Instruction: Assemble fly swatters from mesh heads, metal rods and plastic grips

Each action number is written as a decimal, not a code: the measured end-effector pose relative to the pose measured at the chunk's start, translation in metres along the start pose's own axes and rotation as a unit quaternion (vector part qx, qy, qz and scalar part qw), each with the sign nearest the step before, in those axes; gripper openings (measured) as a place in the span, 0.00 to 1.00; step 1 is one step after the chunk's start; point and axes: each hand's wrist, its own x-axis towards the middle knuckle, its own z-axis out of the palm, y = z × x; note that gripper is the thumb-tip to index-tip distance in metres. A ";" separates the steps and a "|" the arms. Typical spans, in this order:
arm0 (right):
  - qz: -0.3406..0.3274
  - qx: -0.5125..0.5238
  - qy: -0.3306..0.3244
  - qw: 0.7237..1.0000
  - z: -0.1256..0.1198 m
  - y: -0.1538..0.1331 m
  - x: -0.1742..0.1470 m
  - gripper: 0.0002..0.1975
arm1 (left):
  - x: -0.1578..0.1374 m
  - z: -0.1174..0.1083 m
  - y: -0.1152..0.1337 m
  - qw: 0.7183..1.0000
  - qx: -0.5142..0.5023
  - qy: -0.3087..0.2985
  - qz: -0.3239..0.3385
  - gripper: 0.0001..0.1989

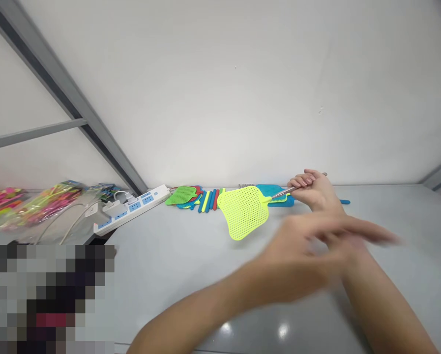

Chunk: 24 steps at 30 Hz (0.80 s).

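I have the yellow-green fly swatter (242, 214) out in front of the right hand (310, 189), near the back of the desk (150, 280), its mesh head (249, 201) fanned leftward and partly covering a blue swatter (270, 190) and the row of coloured sticks (207, 200). The right grip is curled around the slim metal rod (282, 193), with the rod's far end poking out past the fingers. My left hand (297, 260) crosses in front of the right forearm; it is too blurred for me to tell how its grip stands, or whether it touches that arm, and I see nothing in it.

I judge the swatter very light, so little squeeze should be needed. The head looks like thin, bendy plastic that would flop or crease if pinched by a corner; the rod seems stiff but smooth, apt to roll or slip between loose fingers. I'd take hold on the rod, well back from the neck, with fingers wrapped round so the head's swing can't twist it. Further left lie a green swatter (183, 195) and a white power strip (137, 209), both apart from the hands.
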 end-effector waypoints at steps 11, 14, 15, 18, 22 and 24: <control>-0.027 -0.005 0.011 1.000 -0.001 0.008 0.004 0.16 | -0.027 -0.062 -0.112 0.906 -0.241 0.205 -0.280 0.25; -0.009 -0.023 0.013 1.000 -0.003 0.024 0.006 0.16 | -0.037 -0.061 -0.118 0.860 -0.360 0.141 -0.333 0.21; -0.004 -0.036 0.018 0.999 -0.004 0.030 0.006 0.16 | -0.040 -0.060 -0.119 0.846 -0.377 0.150 -0.345 0.20; 0.011 -0.061 0.014 0.998 -0.008 0.047 0.007 0.17 | -0.049 -0.057 -0.125 0.820 -0.400 0.185 -0.366 0.19; -0.008 -0.044 -0.011 0.999 -0.016 0.066 0.005 0.18 | -0.057 -0.057 -0.134 0.796 -0.402 0.203 -0.405 0.18; -0.006 -0.029 -0.039 0.999 -0.021 0.072 0.004 0.18 | -0.059 -0.058 -0.135 0.788 -0.392 0.213 -0.425 0.17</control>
